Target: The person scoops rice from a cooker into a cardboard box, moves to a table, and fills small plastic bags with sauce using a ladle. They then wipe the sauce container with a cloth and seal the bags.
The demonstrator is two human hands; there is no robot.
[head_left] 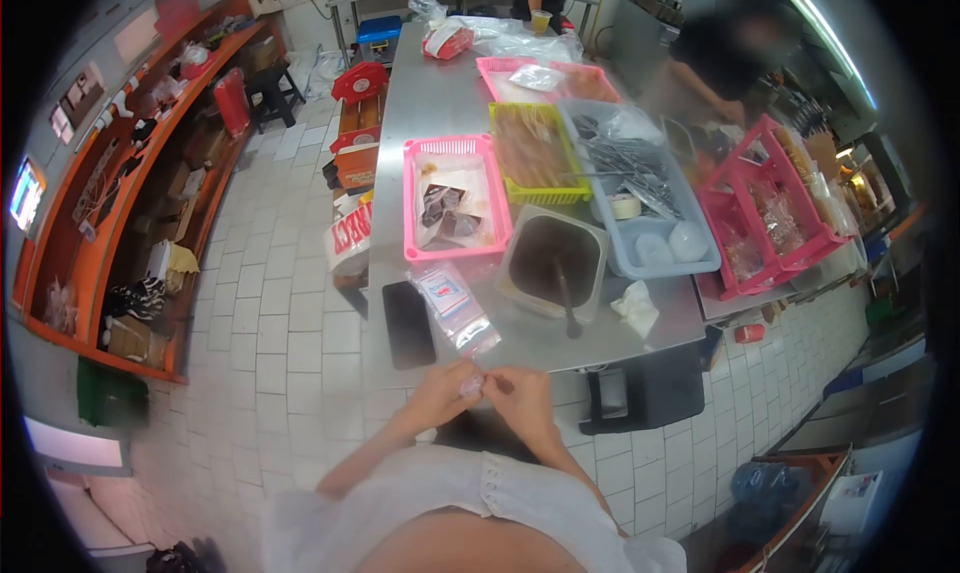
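My left hand [440,395] is closed round a small clear plastic bag [470,384], just off the near edge of the steel table [500,361]. My right hand [520,398] meets it there, its fingers pinched at the bag's edge. What the bag contains is too small to make out. Right in front of my hands lie flat printed plastic bags [455,308]. A black phone [408,325] rests to their left. On the right stands a square metal container [512,291] of dark contents, with a ladle [565,293] leaning in it.
Farther back are a pink basket [410,213] with dark packets, a yellow-green basket [545,195] and a blue tray [650,268] of utensils. A crumpled napkin [636,309] lies at right, near a pink rack [790,258]. A co-worker [715,58] stands beyond. Orange shelving [150,173] lines the left.
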